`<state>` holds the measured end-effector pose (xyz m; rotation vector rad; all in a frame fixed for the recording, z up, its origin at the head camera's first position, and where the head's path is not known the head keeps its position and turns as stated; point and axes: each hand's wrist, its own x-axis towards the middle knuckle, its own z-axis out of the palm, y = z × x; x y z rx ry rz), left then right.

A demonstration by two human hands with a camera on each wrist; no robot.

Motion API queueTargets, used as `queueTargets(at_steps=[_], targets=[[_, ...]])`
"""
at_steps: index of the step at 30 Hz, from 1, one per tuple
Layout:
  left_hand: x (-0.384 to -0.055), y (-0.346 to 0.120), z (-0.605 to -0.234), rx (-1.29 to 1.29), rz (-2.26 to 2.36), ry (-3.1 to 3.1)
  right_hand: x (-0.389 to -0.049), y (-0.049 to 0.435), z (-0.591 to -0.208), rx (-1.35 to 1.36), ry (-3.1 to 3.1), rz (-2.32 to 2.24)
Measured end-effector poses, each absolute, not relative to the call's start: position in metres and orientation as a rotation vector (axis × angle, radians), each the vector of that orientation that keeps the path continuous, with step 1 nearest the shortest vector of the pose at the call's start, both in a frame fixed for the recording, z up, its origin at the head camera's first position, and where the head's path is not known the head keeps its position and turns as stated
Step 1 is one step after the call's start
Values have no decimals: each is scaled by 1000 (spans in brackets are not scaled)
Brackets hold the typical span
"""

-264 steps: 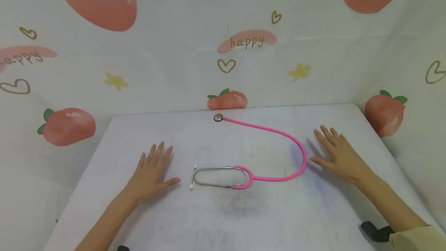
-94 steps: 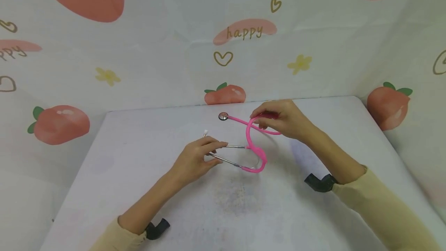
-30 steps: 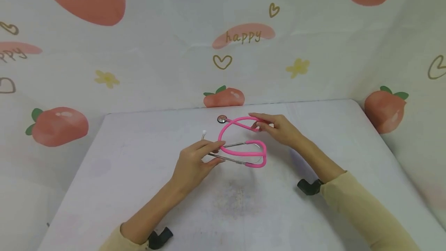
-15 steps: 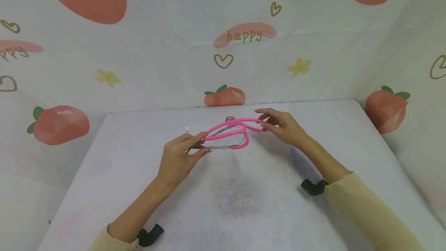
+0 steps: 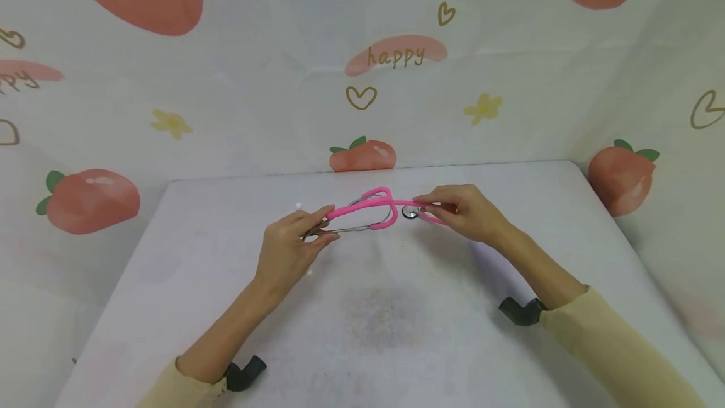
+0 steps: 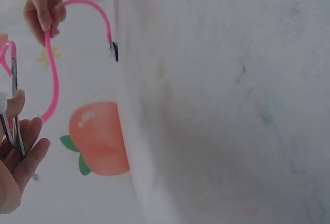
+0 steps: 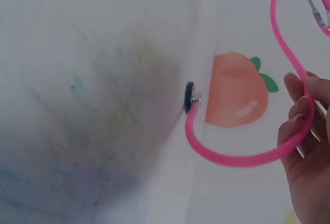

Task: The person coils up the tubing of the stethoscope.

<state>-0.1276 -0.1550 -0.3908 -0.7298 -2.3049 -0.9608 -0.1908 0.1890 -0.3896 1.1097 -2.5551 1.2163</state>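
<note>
A pink stethoscope is held up over the far half of the white table, between both hands. My left hand pinches its metal ear tubes and a folded-back stretch of the pink tubing between thumb and fingers. One white ear tip sticks up behind that hand. My right hand pinches the tubing farther along, with fingers curled round it in the right wrist view. From there the tubing bends down to the round chest piece, which hangs beside the right fingertips in the head view.
The white tabletop has grey and bluish smudges. Behind it and at both sides hangs a white cloth printed with peaches, hearts and "happy". A black curved piece sits at the left sleeve cuff, and another at the right.
At first the stethoscope lay on the table between two spread hands. Both hands then took and lifted it, folding the tubing back to the left hand. Lately the chest piece has swung right.
</note>
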Motion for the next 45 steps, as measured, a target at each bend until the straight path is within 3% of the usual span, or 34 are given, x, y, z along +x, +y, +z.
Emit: queueTargets(at_steps=[19,45], targets=[[-143,-159,-399,-656,-942,-2355,-172,187,-391,1304,-2598,1161],[-146,-154,-411,-619,-743,-2475,-167,178,-359,1471,-2733,1128]])
